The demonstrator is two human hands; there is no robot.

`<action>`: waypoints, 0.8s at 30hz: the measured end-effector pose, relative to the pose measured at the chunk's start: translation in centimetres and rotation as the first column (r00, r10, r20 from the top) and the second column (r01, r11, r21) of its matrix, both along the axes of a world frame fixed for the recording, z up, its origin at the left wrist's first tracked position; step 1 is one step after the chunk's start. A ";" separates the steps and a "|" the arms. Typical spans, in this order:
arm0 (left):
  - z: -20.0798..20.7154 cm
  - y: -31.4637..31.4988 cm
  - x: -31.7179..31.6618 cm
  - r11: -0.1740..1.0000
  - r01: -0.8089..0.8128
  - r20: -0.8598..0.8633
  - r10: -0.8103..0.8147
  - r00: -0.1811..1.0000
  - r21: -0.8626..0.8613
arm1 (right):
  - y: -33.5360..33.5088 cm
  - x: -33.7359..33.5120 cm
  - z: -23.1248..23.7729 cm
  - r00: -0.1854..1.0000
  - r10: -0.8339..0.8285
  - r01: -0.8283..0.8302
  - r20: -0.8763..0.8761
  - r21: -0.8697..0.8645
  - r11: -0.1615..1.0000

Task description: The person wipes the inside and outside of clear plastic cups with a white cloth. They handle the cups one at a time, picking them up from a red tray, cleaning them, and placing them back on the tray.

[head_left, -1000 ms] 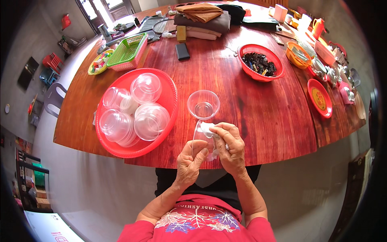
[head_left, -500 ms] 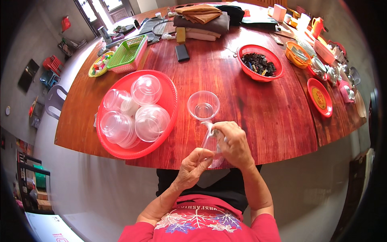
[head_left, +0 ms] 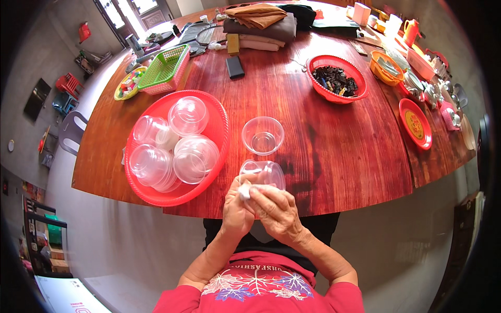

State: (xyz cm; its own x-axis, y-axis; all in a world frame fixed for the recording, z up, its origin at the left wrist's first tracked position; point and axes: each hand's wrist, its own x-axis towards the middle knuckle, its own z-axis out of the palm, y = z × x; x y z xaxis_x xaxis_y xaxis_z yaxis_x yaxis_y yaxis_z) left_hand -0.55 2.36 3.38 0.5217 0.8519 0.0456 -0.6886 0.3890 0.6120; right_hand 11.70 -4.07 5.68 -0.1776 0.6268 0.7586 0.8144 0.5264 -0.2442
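My left hand and my right hand are close together at the near edge of the table. Both are curled around a clear plastic cup. The cup lies on its side, with its open end pointing away from me. My left hand also pinches a small white wad, maybe a bit of cloth or paper, I cannot tell which. It is pressed against the cup. My fingers are bent and closed, not spread out.

I think the cup is very light and thin. It would bend or crack if I squeezed hard, and the smooth plastic could slip. So a soft hold around its round side, near the rim, seems best.

Just past my hands stands another clear cup, upright and with nothing in it. To my left is a big red round tray with a pile of clear dome lids and cups. Farther off on that side sits a green basket. To my right, well apart, is a red basket of dark bits, and a red plate lies near the table edge. Folded cloths lie at the far end.
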 end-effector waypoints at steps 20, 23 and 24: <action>2.1 -0.2 -0.3 0.972 0.120 0.158 -0.089 0.983 -0.202 | 1.3 2.2 1.5 0.926 -0.040 -0.022 -0.375 -0.160 0.987; 1.8 -0.1 -0.5 0.975 0.173 0.145 -0.153 0.978 -0.141 | 1.8 2.7 1.4 0.871 -0.178 0.079 -0.457 -0.229 0.970; 1.6 0.0 -0.5 0.973 0.176 0.140 -0.156 0.978 -0.147 | 1.8 2.6 1.1 0.843 -0.212 0.088 -0.495 -0.261 0.961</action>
State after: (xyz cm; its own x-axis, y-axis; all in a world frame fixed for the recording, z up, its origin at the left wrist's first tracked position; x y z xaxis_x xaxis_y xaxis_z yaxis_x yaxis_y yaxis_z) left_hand -1.00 2.31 4.99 0.6549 0.7556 -0.0081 -0.6742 0.5891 0.4455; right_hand 14.28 -2.29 6.80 0.3084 0.7741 0.5528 0.6029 0.2905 -0.7431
